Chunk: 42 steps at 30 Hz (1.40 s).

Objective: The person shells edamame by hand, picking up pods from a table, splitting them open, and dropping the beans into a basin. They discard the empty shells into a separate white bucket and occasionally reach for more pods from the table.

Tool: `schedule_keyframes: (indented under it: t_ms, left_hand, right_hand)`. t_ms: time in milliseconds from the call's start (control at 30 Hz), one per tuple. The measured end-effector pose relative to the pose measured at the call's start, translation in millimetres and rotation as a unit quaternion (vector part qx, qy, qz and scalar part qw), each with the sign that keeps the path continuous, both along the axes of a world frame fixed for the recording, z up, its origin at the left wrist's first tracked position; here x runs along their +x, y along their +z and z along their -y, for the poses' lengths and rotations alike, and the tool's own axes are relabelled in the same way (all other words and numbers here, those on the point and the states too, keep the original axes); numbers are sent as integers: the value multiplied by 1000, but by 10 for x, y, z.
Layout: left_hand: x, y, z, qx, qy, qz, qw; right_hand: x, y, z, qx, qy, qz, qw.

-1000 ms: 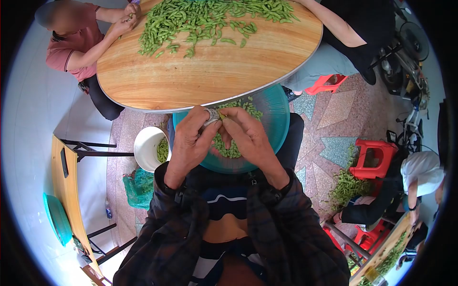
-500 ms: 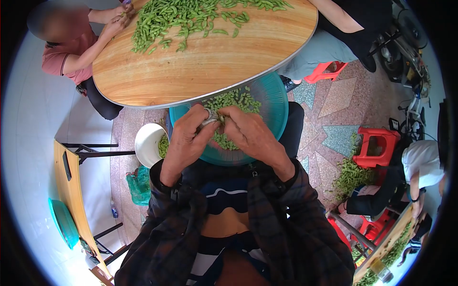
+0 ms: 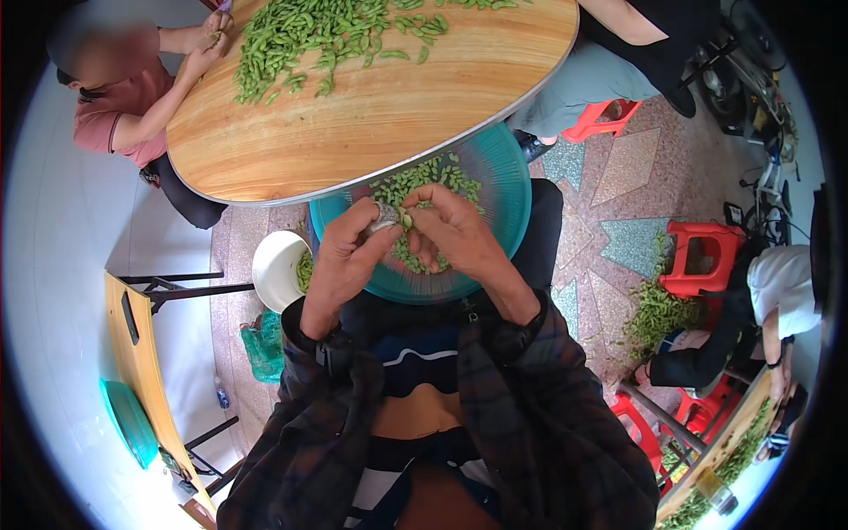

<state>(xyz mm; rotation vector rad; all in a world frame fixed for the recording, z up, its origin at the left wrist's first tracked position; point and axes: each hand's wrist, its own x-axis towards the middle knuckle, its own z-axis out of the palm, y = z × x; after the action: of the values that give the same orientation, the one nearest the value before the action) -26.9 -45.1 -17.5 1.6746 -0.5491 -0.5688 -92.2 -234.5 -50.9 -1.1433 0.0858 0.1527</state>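
Observation:
Both my hands meet over a teal plastic basin [image 3: 521,194] in my lap, where loose shelled green beans [image 3: 415,181] lie. A small edamame pod [image 3: 406,219] sits between my fingertips. My right hand [image 3: 459,238] pinches it with thumb and forefinger, the other fingers curled below. My left hand [image 3: 349,256] is closed at the pod's other side, its thumb pressing toward the forefinger. A grey-white wrapping [image 3: 386,215] shows around that forefinger's end. Just beyond stands a wooden table [image 3: 353,132] with a heap of edamame pods [image 3: 300,40].
A white bucket [image 3: 281,269] with green pods stands at my left, near a green mesh bag [image 3: 262,346]. Red stools [image 3: 702,259] and a leafy green pile [image 3: 658,318] are at right. A person [image 3: 132,106] works across the table; others sit at right.
My right hand's fingers have lifted and opened slightly away from my left hand, showing more of the green pod. The view has shifted a little.

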Motion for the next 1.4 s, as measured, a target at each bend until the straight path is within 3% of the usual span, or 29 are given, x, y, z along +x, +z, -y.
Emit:
schedule_keyframes:
  t_ms: [67,267,433,533,667,767,833,867,1000,1033,1067,1100,1133,1167,1233,1300,1400]
  left_hand:
    - [0,-44,15,43,6,104,994]
    - [5,-135,33,45,12,163,986]
    - [10,-128,-18,22,1,71,997]
    - [2,-157,-42,-9,14,19,1000]
    - [-10,-267,-142,-39,66,-17,997]
    - [78,-389,-405,25,115,37,992]
    - [98,-351,-662,51,166,24,985]
    - [136,-326,-777,66,202,12,977]
    - [279,-657,-1658,121,350,16,929]
    - [324,-709,-1866,114,363,-23,924]
    - [424,-1084,-2237,154,356,16,921]
    - [603,-1775,-2811,298,244,382,840]
    - [616,-2111,-3082,269,285,252,885]
    - [602,-2284,-3279,342,293,135,883]
    - [530,-2186,-3150,327,300,121,888]
    - [455,-1987,-2884,274,408,-26,871]
    - [433,-1953,-2686,231,421,-16,877]
  right_hand:
    - [-12,-24,-22,-54,-7,8,999]
    - [-25,-13,-64,-106,-51,46,992]
    - [60,-34,11,-72,26,7,997]
    - [112,-205,-1,25,36,-3,999]
    - [150,-279,-57,57,21,-45,997]
    - [165,-352,-80,14,0,-64,998]
    - [169,-444,-70,-98,0,-56,994]
    - [158,-549,-71,-99,5,-47,994]
    - [21,-1111,140,-416,14,68,907]
    - [-5,-1174,176,-428,5,74,901]
    - [-29,-1225,176,-471,-23,132,872]
    - [-41,-1233,191,-510,-50,190,838]
    - [-52,-1193,231,-518,-54,195,831]
    - [-68,-1130,270,-538,-47,185,821]
    - [-18,-826,383,-564,-46,175,806]
    - [67,-276,490,-409,37,63,910]
    - [285,157,696,-346,-18,47,937]
